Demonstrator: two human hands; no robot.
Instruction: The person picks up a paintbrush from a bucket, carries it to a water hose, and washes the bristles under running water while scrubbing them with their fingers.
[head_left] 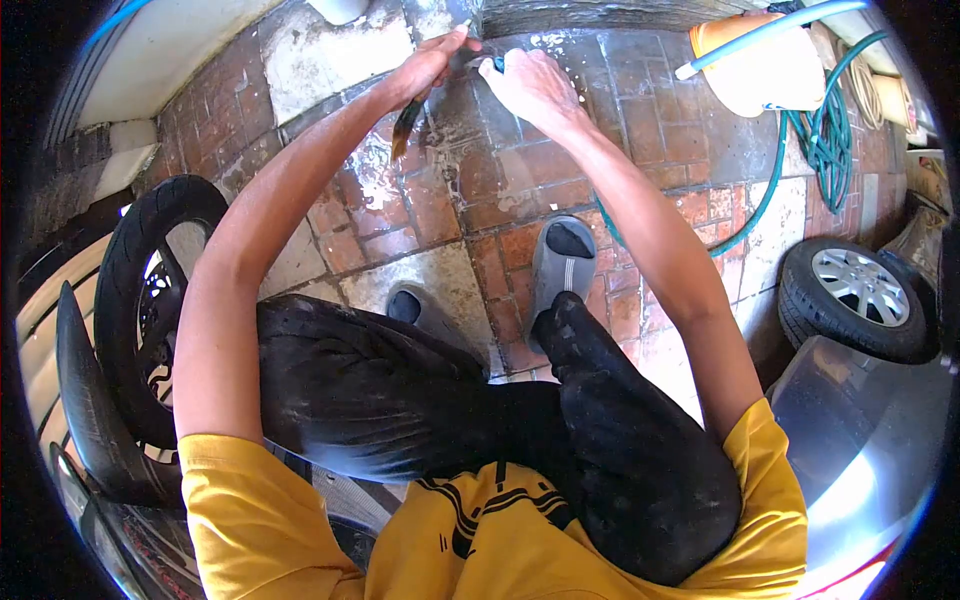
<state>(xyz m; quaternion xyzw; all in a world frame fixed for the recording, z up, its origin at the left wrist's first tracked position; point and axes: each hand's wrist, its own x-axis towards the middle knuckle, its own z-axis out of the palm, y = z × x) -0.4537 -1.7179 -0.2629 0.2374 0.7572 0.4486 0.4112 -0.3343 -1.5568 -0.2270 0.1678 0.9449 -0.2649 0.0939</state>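
Observation:
Both my arms reach forward over the wet brick floor. My left hand [428,68] is closed, fingers bent around a brush [405,128] whose dark bristles turn tan at the tip and hang down below the palm. To its right, my right hand [537,90] is curled around a small teal object [499,63], mostly hidden by the fingers; I cannot tell its kind. The two hands are close together, fingertips facing each other across a narrow gap.
A white and orange bucket [765,70] stands at the upper right with a light blue pipe [740,52] across it. A green hose [822,150] coils beside it. A car wheel [855,295] lies at right; a motorcycle tyre [115,290] is at left. Water wets the bricks [430,190].

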